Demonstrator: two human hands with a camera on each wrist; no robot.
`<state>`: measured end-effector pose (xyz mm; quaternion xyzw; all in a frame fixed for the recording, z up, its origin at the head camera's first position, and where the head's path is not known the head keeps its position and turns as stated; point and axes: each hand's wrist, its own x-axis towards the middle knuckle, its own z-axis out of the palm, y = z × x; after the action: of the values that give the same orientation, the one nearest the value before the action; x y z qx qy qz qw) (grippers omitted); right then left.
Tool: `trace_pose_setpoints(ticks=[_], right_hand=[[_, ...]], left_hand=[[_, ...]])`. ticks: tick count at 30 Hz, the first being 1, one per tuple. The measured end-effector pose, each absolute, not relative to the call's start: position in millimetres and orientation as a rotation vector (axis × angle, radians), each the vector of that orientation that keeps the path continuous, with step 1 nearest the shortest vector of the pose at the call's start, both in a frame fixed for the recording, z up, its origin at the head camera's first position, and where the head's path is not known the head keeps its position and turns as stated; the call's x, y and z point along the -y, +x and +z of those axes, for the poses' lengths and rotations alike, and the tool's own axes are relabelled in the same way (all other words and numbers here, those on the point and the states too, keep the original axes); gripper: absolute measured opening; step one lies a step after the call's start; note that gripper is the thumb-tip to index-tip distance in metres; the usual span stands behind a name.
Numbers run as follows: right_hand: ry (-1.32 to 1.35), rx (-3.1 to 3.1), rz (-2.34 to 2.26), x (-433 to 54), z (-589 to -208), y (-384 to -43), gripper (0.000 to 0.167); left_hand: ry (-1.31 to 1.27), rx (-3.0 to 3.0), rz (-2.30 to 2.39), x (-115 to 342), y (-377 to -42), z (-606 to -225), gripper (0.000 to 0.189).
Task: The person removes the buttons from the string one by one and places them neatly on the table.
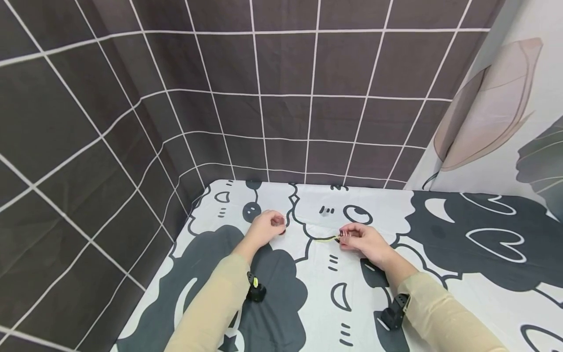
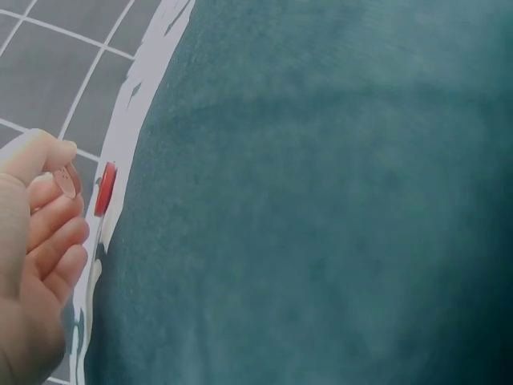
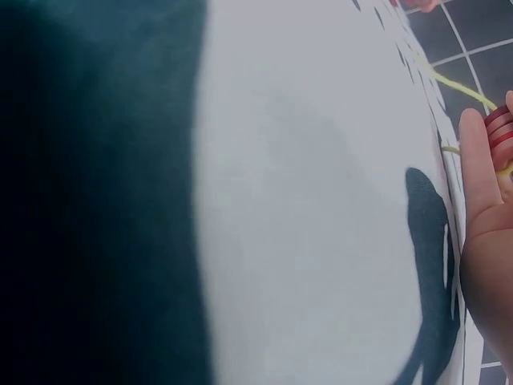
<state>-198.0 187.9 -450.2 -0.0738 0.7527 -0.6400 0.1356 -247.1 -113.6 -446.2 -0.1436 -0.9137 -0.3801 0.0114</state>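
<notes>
Around my work, dark cloth with a white grid [image 1: 286, 117] hangs behind and to the left, and a pale curtain [image 1: 534, 19] with large printed leaves hangs at the right. Beneath my hands lies a white and grey cloth [image 1: 321, 303] printed with cartoon figures. The fingers of my right hand [image 1: 367, 243] close around a small stack of red discs [image 3: 502, 128], with a yellow cord [image 1: 325, 239] running out toward my left hand [image 1: 266, 228]. That hand's fingers are loosely curled; I cannot tell whether they pinch anything. The left wrist view shows a single red disc [image 2: 105, 189] on edge just beside them, only a dark speck from the head. The right wrist view separates the stack's bands, but its edge cuts off my hand. Blurred cloth fills most of both wrist views.
</notes>
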Motion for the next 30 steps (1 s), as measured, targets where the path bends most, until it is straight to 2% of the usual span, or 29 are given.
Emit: trace_pose_setpoints(ticks=[10,30], right_hand=[[-0.201,-2.175,-1.844,-187,-452,-198,0.045],[-0.227,-2.151,-1.879,-185,-453,-198,0.043]], left_hand=[[-0.35,2.806,-1.078,121,-247,-450,0.017],[-0.355,2.866,-0.995,126,-245,-453,0.023]])
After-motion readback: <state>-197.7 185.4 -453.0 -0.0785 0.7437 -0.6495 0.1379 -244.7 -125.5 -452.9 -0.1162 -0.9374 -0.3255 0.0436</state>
